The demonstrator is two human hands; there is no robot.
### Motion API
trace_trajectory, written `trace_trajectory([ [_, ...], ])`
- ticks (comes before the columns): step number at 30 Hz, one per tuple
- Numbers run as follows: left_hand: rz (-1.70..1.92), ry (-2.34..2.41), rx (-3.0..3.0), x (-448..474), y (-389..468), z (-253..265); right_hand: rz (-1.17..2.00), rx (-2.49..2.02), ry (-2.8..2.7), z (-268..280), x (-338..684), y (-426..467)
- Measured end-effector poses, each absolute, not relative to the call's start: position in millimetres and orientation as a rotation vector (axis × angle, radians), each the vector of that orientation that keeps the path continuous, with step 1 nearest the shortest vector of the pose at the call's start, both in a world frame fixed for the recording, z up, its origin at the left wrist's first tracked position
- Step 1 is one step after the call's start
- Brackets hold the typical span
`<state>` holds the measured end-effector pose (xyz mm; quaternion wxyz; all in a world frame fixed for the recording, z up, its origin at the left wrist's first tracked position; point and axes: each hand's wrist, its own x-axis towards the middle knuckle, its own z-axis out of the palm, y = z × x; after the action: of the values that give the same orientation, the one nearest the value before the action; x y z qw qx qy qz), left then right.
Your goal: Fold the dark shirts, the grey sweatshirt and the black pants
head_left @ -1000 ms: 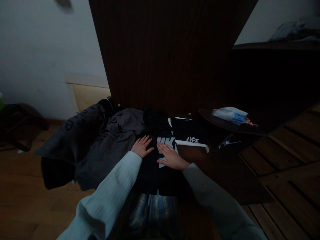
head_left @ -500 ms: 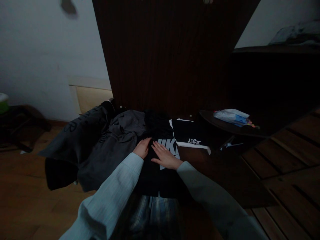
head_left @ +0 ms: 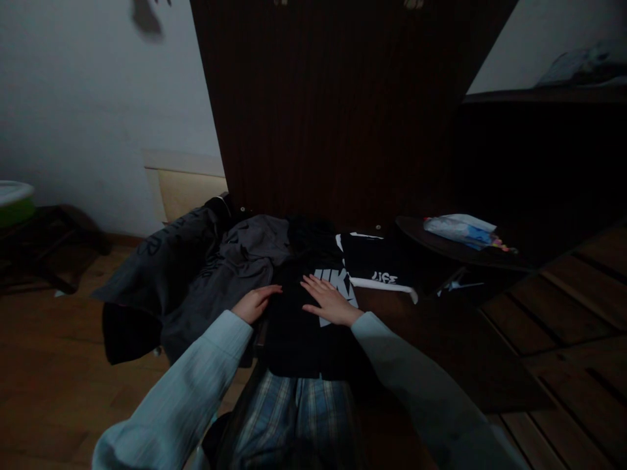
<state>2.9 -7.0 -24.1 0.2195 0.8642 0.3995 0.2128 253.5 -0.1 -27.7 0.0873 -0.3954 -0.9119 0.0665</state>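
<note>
Right hand (head_left: 329, 301) flat on the black garment (head_left: 298, 343), left hand (head_left: 253, 304) loosely outstretched at its left edge, brown board (head_left: 392, 316) rightward

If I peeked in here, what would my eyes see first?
Probably the right hand, spread over the pale print on a black garment in the middle, and the left hand near that garment's left edge. Then maybe the white and blue packet on the dark shelf at the right.

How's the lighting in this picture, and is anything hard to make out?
Head view: dim overall, no strong glare; the black fabric garment with grey lettering shows little surface detail; the white-and-blue plastic packet looks soft-edged.
</note>
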Motion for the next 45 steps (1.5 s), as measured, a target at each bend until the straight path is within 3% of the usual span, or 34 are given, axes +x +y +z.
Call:
trace_trajectory([
  [10, -0.009, 1.006, 2.628, -1, -74, -8, 0.255, -1.186, -2.689, -29, 254, 0],
  [22, 0.246, 1.13, 2.797, 7, -81, -23, 0.463, -1.15, -2.398, -1, 305, -22],
  [27, 0.327, 1.077, 2.798, 0, -80, -32, 0.327, -1.211, -2.549, 2, 352, -98],
  [32, 0.466, 0.954, 2.827, -5, -84, -44, 0.042, -1.206, -2.659, -36, 352, -153],
  [36, 0.528, 0.917, 2.807, -5, -92, -37, -0.235, -1.144, -2.506, -65, 347, -156],
  [45, 0.662, 0.888, 2.734, -1, -103, -31, -0.392, -1.147, -2.485, -63, 328, -146],
])
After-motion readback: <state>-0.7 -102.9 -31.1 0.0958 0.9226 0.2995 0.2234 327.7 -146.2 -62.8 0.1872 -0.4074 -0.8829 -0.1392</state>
